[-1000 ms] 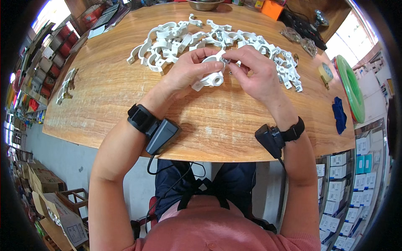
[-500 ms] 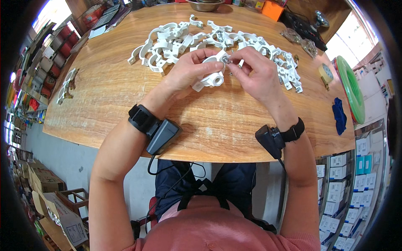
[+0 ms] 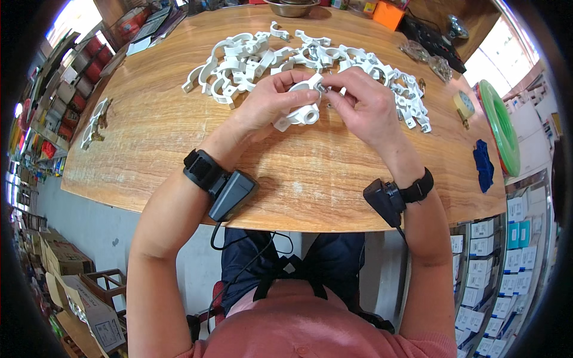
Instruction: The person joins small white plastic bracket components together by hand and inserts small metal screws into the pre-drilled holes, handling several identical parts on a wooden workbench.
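Observation:
My left hand is closed around a white plastic pipe clamp, thumb across its upper part. A small metal screw sits at the clamp's upper ear. The thumb and index finger of my right hand are pinched at that screw, and they partly cover it. Both hands are raised over the table, in front of a heap of white pipe clamps. Smaller white pieces with metal screws lie to the right of my right hand.
On the wooden table, a tape roll, a blue cloth and green rings lie at the right. White parts with brass-coloured bits lie far left. A metal bowl and an orange box stand at the back.
My right fingertips have shifted slightly at the screw, and the clamp's upper ear has tilted a little. My left hand keeps its hold.

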Motion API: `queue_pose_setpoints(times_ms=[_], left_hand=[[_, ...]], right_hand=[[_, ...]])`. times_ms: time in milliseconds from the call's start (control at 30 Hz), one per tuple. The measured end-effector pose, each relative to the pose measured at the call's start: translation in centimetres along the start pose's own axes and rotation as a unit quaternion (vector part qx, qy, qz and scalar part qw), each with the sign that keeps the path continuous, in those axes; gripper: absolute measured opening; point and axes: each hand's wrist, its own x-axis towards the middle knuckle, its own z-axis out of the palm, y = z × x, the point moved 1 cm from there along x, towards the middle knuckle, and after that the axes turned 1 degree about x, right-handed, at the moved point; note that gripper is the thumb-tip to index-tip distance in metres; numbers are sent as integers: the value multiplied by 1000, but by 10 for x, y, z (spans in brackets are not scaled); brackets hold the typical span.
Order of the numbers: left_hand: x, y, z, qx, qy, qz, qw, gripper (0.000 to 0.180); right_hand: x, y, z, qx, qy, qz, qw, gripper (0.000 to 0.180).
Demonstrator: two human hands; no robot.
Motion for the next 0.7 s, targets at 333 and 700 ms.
queue_pose_setpoints(times_ms=[333,700], left_hand=[[1,-3,-1,22,12,5,1000,38],[0,-1,0,-3,17,6,1000,37]], right_hand=[[0,-1,1,-3,-16,27,1000,16],[1,-2,1,-14,-37,57,998,14]])
